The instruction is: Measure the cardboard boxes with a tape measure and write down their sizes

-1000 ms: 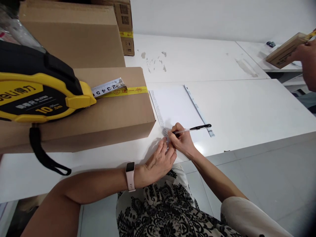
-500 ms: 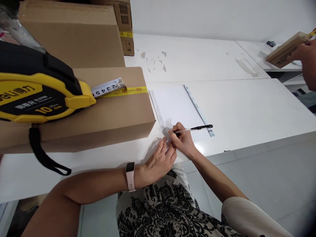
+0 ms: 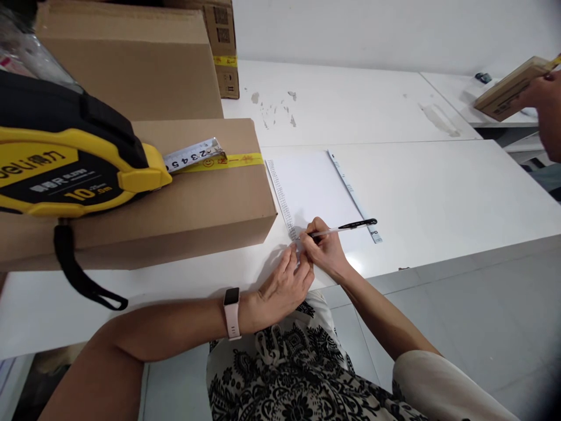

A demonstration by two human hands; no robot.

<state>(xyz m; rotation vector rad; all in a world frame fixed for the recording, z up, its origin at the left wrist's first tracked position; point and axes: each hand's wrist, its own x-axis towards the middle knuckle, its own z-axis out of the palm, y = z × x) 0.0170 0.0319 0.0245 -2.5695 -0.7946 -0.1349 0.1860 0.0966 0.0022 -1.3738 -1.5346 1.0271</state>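
My right hand (image 3: 323, 248) grips a pen (image 3: 346, 227) with a clear barrel and a black end, its tip down at the near left corner of a white notepad (image 3: 313, 181). Rows of small dark marks run along the pad's left edge, and a pale blue printed strip (image 3: 353, 193) lies along its right edge. My left hand (image 3: 287, 283) rests flat with fingers stretched out, fingertips on the pad's near corner beside the pen tip. A watch (image 3: 232, 313) with a pale pink band is on my left wrist.
Left of the pad stands a cardboard box (image 3: 210, 210) with a yellow and black tape measure (image 3: 79, 158) on it, blade partly out. More cardboard boxes (image 3: 131, 70) stand behind. At far right, another person's hand (image 3: 546, 99) holds a small cardboard box (image 3: 508, 93) over the white table (image 3: 438, 187).
The pen's back end has tilted very slightly. Otherwise both hands stay in place, and the whole view has shifted a little.
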